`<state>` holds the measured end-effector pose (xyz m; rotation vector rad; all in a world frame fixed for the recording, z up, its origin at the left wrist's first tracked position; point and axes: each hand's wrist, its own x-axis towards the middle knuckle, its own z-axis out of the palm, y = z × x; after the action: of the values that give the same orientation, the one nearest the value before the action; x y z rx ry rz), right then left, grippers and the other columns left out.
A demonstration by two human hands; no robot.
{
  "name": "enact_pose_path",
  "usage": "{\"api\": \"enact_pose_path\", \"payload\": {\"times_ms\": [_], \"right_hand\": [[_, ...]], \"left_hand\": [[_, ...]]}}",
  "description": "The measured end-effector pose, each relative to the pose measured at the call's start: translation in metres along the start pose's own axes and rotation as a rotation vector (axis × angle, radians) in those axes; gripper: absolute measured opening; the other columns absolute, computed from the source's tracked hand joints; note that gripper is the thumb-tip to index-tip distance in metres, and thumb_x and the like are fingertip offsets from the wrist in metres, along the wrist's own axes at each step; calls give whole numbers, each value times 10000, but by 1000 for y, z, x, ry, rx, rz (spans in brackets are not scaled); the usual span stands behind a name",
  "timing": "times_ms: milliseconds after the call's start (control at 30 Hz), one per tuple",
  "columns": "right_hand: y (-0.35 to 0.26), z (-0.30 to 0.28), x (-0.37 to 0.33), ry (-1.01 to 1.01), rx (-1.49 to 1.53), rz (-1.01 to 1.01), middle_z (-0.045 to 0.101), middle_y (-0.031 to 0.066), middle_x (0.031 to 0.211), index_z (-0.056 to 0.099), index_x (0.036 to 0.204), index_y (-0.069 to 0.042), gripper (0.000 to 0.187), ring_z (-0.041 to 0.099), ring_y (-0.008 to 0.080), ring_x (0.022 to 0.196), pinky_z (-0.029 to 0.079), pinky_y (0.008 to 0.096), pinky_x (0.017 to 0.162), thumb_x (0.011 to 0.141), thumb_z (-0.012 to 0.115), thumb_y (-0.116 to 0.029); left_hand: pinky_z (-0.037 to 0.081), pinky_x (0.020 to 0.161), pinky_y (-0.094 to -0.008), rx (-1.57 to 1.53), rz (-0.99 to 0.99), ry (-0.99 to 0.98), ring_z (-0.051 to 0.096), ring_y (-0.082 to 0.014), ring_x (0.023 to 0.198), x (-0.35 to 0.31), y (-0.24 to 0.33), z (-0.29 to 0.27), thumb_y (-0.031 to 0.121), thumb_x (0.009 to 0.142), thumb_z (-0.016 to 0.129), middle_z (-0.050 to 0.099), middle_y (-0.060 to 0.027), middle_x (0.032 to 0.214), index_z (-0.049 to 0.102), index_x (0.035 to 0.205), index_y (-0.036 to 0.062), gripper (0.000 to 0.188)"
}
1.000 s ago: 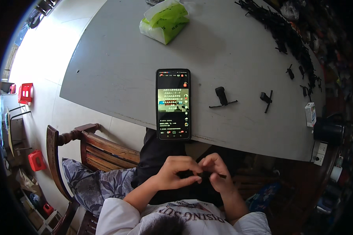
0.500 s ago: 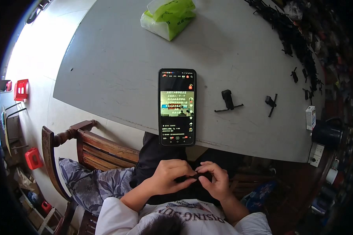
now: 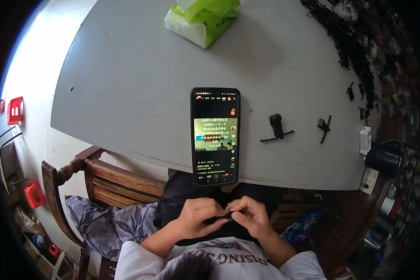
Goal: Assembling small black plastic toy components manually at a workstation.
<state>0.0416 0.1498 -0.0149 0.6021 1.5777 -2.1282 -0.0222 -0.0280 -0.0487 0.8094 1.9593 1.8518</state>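
Above my lap, just off the table's near edge, my left hand (image 3: 201,217) and my right hand (image 3: 252,216) meet at their fingertips. The fingers of both are curled in a pinch. Between them is something small and dark; the fingers and the dark clothing behind hide what it is. Beyond my hands a black smartphone (image 3: 215,135) with a lit screen overlaps the near edge of the grey table (image 3: 140,93). To its right lie a black plastic part with a thin crosspiece (image 3: 276,126) and a smaller one of similar form (image 3: 325,127).
At the far side lies a green and white plastic packet (image 3: 205,23). A heap of black parts (image 3: 354,51) runs along the table's right side, above a small white box (image 3: 365,140) and a black mug-like container (image 3: 385,156). A wooden bench (image 3: 123,179) with a patterned cushion (image 3: 112,224) stands left.
The view has shifted slightly, so the phone and the parts sit a little lower and further right. My hands stay together, with small shifts of the fingers around the dark thing.
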Motion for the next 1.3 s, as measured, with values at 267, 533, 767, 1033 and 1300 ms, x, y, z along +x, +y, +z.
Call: {"api": "enact_pose_path", "payload": {"times_ms": [267,533,767,1033,1300], "right_hand": [[-48,-7,54,448,-1134,-675,592,149,807,544,852,5,124,563,292,732,451,365,683,746,606,-6],[-18,-15,70,707,-1337,-686,548,150,828,523,934,34,193,528,270,693,437,359,646,906,470,-150],[-25,-15,62,791,-1466,-625,507,122,886,476,989,39,272,486,214,793,412,339,747,953,384,-214],[-31,-11,79,677,-1467,-706,529,159,753,509,911,32,267,469,307,567,380,392,556,906,466,-231],[-39,-9,78,666,-1482,-715,524,155,705,518,904,31,251,464,281,530,363,379,531,896,462,-214]], "left_hand": [[462,585,-327,170,-506,399,594,-273,638,-52,-83,-61,19,704,611,626,-131,730,645,821,9,122],[480,673,-377,592,-613,573,616,-327,732,-136,-250,-107,192,798,602,647,-160,794,621,956,1,249],[477,669,-369,351,-659,729,611,-314,725,-108,-305,-80,187,806,597,643,-154,788,619,953,-1,239],[474,664,-360,-70,-589,583,606,-299,717,12,-347,19,180,815,591,639,-148,780,616,949,-2,228],[471,660,-351,-232,-683,546,600,-284,709,21,-347,47,174,824,585,635,-141,773,614,946,-3,217]]}}
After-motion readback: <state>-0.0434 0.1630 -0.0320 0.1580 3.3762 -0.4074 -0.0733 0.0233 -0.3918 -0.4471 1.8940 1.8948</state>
